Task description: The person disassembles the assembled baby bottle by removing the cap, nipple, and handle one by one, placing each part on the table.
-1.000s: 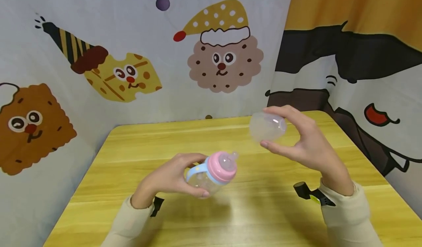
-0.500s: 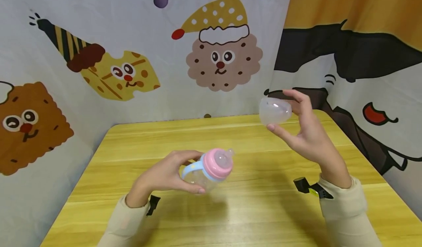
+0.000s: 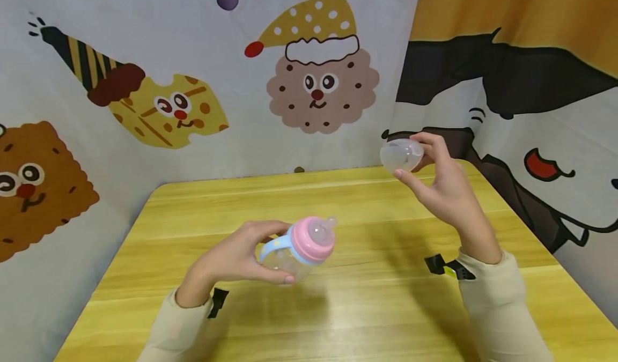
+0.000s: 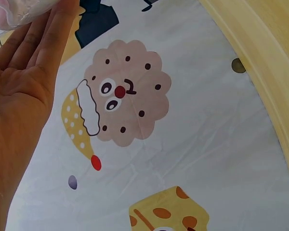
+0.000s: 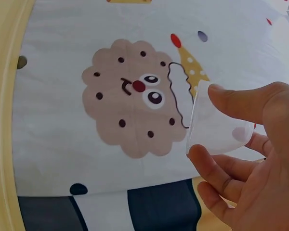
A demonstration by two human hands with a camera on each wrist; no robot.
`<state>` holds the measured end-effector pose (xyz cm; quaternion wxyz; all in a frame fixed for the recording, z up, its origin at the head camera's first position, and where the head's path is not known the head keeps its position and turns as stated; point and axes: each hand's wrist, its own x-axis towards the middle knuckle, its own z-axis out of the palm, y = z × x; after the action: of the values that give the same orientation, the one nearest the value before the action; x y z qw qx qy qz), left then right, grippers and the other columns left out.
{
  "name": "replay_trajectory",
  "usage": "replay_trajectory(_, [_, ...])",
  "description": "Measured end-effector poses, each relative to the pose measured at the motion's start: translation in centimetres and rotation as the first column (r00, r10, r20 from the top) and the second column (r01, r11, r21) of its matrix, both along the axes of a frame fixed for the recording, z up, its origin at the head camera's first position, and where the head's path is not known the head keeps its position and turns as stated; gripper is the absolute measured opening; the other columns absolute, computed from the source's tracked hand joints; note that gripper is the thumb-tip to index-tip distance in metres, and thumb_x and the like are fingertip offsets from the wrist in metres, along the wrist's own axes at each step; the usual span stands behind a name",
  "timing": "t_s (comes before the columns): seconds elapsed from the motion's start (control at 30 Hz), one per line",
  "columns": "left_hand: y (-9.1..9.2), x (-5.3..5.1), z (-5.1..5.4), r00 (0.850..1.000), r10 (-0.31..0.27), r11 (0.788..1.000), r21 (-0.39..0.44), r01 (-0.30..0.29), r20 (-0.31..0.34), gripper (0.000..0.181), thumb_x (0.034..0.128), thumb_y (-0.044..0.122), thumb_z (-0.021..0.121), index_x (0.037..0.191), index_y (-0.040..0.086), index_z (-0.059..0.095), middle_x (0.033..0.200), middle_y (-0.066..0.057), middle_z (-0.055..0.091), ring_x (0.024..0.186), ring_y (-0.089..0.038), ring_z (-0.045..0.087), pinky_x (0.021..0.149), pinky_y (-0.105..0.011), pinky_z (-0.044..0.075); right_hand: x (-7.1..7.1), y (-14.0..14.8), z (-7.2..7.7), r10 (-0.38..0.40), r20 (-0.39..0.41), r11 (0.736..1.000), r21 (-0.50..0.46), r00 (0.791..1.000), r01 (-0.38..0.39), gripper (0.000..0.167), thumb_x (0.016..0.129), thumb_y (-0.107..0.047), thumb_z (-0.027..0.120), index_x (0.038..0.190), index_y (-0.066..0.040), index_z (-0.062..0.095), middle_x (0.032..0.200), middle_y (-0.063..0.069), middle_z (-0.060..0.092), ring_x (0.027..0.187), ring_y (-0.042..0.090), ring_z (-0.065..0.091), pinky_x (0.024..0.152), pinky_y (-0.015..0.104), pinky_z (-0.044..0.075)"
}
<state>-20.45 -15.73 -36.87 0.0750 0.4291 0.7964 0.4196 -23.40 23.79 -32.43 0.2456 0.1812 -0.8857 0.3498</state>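
Observation:
My left hand (image 3: 236, 255) grips a clear baby bottle (image 3: 309, 241) with a pink collar, a see-through nipple and blue handles. The bottle is tilted above the table, its nipple pointing up and to the right. In the left wrist view only a bit of the clear bottle (image 4: 19, 14) shows at the top left corner. Higher up on the right, my right hand (image 3: 449, 190) pinches a translucent dome-shaped bottle cap (image 3: 401, 155) by its sides. The right wrist view shows this cap (image 5: 216, 127) between thumb and fingers. Cap and bottle are well apart.
Beneath both hands lies a wood-grain table (image 3: 232, 206). A white cloth backdrop (image 3: 232, 158) with printed cartoon snacks stands behind its far edge, and a printed cloth (image 3: 512, 126) continues along the right side.
My right hand has lifted the cap up and slightly right, away from the bottle, and tilted it. The left hand and bottle have shifted slightly left in view, as has the background.

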Motion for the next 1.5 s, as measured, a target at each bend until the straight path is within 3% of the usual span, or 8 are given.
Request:
replay_trajectory(0.17, [-0.4,0.1,0.0,1.000,0.008,1.000,-0.008,-0.008,-0.006,0.061,0.0826,0.036,0.093,0.136,0.024,0.067,0.117,0.012,0.073,0.096,-0.011,0.069,0.081,-0.032,0.060,-0.3,-0.1,-0.5,-0.034,0.047,0.999,0.023,0.998,0.033,0.070,0.094,-0.009,0.081,0.151,-0.010,0.040,0.141,0.027,0.062,0.085,0.032,0.065,0.047,0.028,0.038])
replay_trajectory(0.47, [-0.5,-0.3,0.5,1.000,0.011,1.000,-0.006,-0.011,-0.027,0.062,0.0817,0.032,0.094,0.136,0.023,0.066,0.119,0.011,0.072,0.098,-0.012,0.069,0.082,-0.033,0.061,-1.6,0.1,-0.5,-0.046,0.110,0.996,0.079,0.993,0.037,0.068,0.097,-0.017,0.080,0.151,-0.010,0.039,0.145,0.026,0.060,0.082,0.029,0.063,0.050,0.030,0.044])
replay_trajectory(0.63, [-0.4,-0.4,0.4,1.000,0.000,1.000,-0.003,-0.001,-0.028,0.061,0.0829,0.033,0.093,0.136,0.021,0.066,0.119,0.009,0.073,0.099,-0.012,0.069,0.083,-0.034,0.061,-1.8,0.5,-0.7,-0.053,0.231,0.987,0.159,0.972,0.017,0.068,0.098,-0.025,0.077,0.150,-0.010,0.036,0.120,0.024,0.067,0.076,0.028,0.065,0.057,0.036,0.047])
replay_trajectory(0.7, [-0.4,-0.3,0.3,1.000,0.003,1.000,-0.002,-0.003,-0.024,0.061,0.0829,0.033,0.093,0.136,0.021,0.066,0.119,0.009,0.073,0.099,-0.012,0.069,0.083,-0.034,0.061,-2.0,0.7,-1.0,-0.054,0.258,0.982,0.187,0.965,0.005,0.067,0.098,-0.026,0.077,0.149,-0.009,0.036,0.108,0.024,0.069,0.074,0.027,0.065,0.059,0.037,0.046])
replay_trajectory(0.83, [-0.4,-0.2,0.1,1.000,0.009,1.000,-0.001,-0.009,-0.019,0.061,0.0827,0.033,0.093,0.136,0.021,0.066,0.119,0.009,0.073,0.099,-0.013,0.069,0.084,-0.034,0.061,-2.4,0.9,-1.7,-0.065,0.285,0.973,0.232,0.956,-0.003,0.067,0.097,-0.026,0.079,0.148,-0.008,0.037,0.101,0.023,0.071,0.074,0.028,0.065,0.063,0.039,0.047])
replay_trajectory(1.13, [-0.3,-0.1,0.1,0.999,0.015,1.000,-0.006,-0.015,-0.030,0.063,0.0823,0.034,0.094,0.137,0.020,0.066,0.120,0.009,0.073,0.100,-0.013,0.069,0.084,-0.034,0.060,-3.2,1.4,-3.0,-0.060,0.378,0.959,0.278,0.924,-0.052,0.064,0.098,-0.025,0.077,0.145,-0.006,0.038,0.103,0.025,0.069,0.079,0.030,0.067,0.064,0.039,0.049])
replay_trajectory(1.33, [-0.3,0.0,0.1,0.999,0.021,1.000,-0.006,-0.021,-0.025,0.064,0.0810,0.031,0.095,0.137,0.020,0.066,0.122,0.009,0.072,0.101,-0.013,0.069,0.085,-0.034,0.060,-3.9,1.9,-4.7,-0.055,0.462,0.957,0.277,0.885,-0.085,0.064,0.098,-0.026,0.077,0.144,-0.006,0.037,0.121,0.031,0.065,0.080,0.029,0.066,0.062,0.038,0.049])
replay_trajectory(1.5, [-0.3,0.0,0.1,0.999,0.017,1.000,0.005,-0.017,-0.027,0.066,0.0803,0.028,0.095,0.139,0.019,0.066,0.125,0.008,0.073,0.103,-0.013,0.070,0.086,-0.034,0.061,-4.6,2.2,-6.0,-0.051,0.489,0.953,0.284,0.871,-0.103,0.061,0.099,-0.027,0.077,0.142,-0.007,0.039,0.129,0.032,0.064,0.081,0.029,0.067,0.064,0.039,0.048])
